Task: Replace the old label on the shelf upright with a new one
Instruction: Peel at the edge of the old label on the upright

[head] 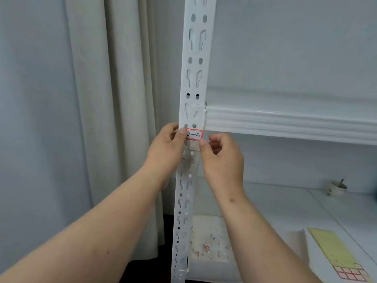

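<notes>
label [194, 135] (red-edged, reads "2—14") on shelf upright [191, 111] beside the beam | your left hand [166, 149] thumb presses its left edge | your right hand [221, 155] curled, fingertips at its lower right corner

Only one view on my feed, the head camera, so no overlap to report. It faces forward and slightly down, close up on the white shelf upright [191, 111], which runs top to bottom through mid-frame. Left of the upright: curtain [114, 99]. Right of it: shelf beam [285, 123] at upright's mid-height, lower shelf board [285, 205] below. Wide-angle lens bends the upright.
</notes>
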`<state>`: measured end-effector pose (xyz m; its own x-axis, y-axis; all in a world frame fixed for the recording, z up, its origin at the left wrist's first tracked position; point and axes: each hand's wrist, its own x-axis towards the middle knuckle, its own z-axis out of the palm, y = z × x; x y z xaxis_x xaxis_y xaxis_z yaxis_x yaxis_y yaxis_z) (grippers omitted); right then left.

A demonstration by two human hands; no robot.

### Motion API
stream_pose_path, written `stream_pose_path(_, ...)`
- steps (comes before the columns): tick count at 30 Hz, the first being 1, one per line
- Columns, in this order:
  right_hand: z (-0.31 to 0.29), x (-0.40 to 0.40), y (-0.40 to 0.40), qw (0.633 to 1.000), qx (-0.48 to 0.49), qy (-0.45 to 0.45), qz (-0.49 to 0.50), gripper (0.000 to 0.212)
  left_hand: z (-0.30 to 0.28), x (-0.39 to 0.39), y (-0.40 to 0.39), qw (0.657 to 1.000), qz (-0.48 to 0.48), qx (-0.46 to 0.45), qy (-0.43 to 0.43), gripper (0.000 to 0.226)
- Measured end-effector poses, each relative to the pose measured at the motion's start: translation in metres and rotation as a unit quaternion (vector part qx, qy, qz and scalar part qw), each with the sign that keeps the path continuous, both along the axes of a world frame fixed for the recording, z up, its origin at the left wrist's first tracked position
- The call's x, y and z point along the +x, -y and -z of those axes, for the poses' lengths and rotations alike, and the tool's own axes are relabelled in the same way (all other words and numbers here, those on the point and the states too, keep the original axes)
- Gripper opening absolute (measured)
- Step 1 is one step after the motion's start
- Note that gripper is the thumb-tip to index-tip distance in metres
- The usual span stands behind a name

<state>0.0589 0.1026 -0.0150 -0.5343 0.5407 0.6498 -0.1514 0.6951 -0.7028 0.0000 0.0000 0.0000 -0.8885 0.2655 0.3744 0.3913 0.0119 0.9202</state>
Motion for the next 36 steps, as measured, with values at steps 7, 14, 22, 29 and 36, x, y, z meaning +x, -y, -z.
stream_pose_path(7,0.006,-0.016,0.01,0.986,-0.15,-0.063,-0.036,0.011,0.018,-0.009,-0.001,0.998,0.034,0.052,0.023,0.023)
stream_pose_path(14,0.003,-0.019,0.011,0.976,-0.193,-0.095,-0.036,0.01,0.022,-0.01,-0.004,0.998,0.034,0.049,0.015,0.024)
stream_pose_path(22,-0.005,-0.012,0.0,0.989,-0.132,-0.037,-0.051,0.015,0.017,-0.005,-0.016,0.998,0.015,0.051,0.015,0.048)
stream_pose_path(29,0.005,-0.017,0.003,0.987,0.067,-0.142,0.036,0.007,0.015,-0.003,-0.023,0.998,-0.013,0.064,0.015,0.043)
stream_pose_path(36,0.014,-0.023,-0.003,0.954,0.189,-0.221,0.07,0.009,0.023,-0.003,-0.028,0.996,-0.027,0.089,-0.008,0.03)
